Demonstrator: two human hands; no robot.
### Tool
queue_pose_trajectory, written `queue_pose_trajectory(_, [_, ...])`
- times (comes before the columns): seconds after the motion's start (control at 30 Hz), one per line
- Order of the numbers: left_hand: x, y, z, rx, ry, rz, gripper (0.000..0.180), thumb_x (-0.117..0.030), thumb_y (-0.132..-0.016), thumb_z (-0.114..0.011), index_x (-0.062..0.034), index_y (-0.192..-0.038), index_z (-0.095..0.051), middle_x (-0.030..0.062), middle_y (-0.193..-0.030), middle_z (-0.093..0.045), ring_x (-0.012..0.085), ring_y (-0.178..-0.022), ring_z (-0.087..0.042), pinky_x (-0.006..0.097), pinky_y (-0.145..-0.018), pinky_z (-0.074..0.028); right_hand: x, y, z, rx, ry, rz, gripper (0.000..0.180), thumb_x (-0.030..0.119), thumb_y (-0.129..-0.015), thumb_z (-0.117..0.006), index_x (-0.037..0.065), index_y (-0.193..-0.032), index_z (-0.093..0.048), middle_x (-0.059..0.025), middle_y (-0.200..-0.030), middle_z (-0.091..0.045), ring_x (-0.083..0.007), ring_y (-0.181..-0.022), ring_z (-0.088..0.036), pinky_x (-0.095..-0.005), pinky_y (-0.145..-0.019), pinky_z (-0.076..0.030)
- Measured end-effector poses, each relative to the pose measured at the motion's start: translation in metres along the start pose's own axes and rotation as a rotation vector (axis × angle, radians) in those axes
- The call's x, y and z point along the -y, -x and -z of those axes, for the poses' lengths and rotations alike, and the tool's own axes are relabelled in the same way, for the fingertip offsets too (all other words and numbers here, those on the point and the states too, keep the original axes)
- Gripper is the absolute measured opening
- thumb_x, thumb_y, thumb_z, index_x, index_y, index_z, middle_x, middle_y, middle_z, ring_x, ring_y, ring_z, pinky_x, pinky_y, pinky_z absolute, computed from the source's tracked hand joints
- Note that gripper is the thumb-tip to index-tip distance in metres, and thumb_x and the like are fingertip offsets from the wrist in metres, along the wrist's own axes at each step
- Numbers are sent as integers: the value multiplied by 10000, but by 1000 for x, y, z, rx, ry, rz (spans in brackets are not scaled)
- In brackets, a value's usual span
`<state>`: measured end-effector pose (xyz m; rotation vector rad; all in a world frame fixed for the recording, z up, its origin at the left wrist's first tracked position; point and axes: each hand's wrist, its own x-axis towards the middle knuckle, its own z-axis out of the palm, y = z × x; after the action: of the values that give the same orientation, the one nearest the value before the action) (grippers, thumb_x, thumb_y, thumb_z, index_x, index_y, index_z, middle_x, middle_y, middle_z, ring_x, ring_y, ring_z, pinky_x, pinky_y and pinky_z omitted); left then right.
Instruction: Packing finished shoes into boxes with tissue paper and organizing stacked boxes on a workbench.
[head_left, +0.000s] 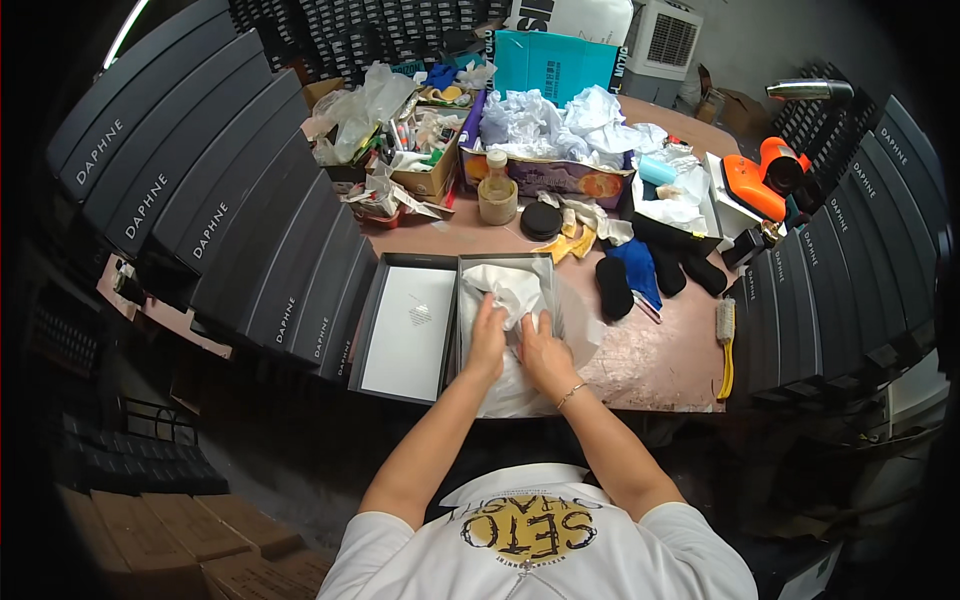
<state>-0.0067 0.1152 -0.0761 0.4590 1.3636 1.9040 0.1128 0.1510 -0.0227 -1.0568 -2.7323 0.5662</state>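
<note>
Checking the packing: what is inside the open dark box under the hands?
White tissue paper fills the open box; both hands press into it. Anything beneath the paper is hidden.

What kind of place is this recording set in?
Probably a shoe packing station in a warehouse or workshop. Stacks of dark boxes line both sides of the table, both hands, left hand and right hand, press white tissue paper into an open box.

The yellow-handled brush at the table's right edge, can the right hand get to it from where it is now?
Probably yes: the yellow-handled brush lies on bare tabletop, nothing between it and the right hand, which rests on white tissue paper.
</note>
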Motion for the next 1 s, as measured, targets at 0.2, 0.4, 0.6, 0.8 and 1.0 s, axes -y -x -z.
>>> queue_pose_trajectory(0.2, [-1, -5, -16, 155, 125, 618, 400, -287, -993, -456, 50, -1205, -500, 165, -1148, -583, 216, -1025, -578, 347, -871, -473, -4, 21, 5, -90, 13, 316, 418, 148, -835, -582, -56, -1190, -497, -309, -1294, -450, -439, -762, -636, -461, -725, -525])
queue_pose_trajectory(0.4, [-58, 24, -3, 226, -952, -131, 507, -310, -861, -653, 21, -1224, -525, 192, -1094, -632, 277, -921, -632, 365, -763, -510, -35, 64, 112, 552, -497, -6, 273, 227, -850, -601, -25, -761, -659, -163, -645, -651, -325, -708, -663, -409, -679, -517])
queue_pose_trajectory(0.6, [-79, 66, 99, -24, -1297, -161, 274, -199, -851, -642, 17, -1001, -567, 207, -929, -625, 352, -836, -623, 431, -729, -499, -94, 30, 69, -360, -201, 19, 476, 140, -844, -625, -55, -1260, -500, -261, -1303, -496, -371, -1155, -529, -402, -968, -429])
queue_pose_trajectory(0.8, [-79, 63, 123, 2, -1388, -335, 232, -183, -858, -606, 36, -844, -532, 276, -815, -606, 478, -808, -565, 524, -698, -444, 1, 5, -24, -80, 250, 423, 533, 408, -898, -539, 9, -1252, -540, -209, -1345, -479, -381, -1344, -324, -539, -1103, -222])
queue_pose_trajectory(1.0, [-209, 118, 43, 186, -176, -241, 278, -246, -974, -545, 22, -1016, -608, 44, -906, -662, 82, -750, -607, 216, -676, -495, -34, -10, 10, 126, -1097, 161, 648, 509, -932, -487, 35, -1373, -453, -142, -1389, -468, -300, -1375, -310, -446, -1115, -244])
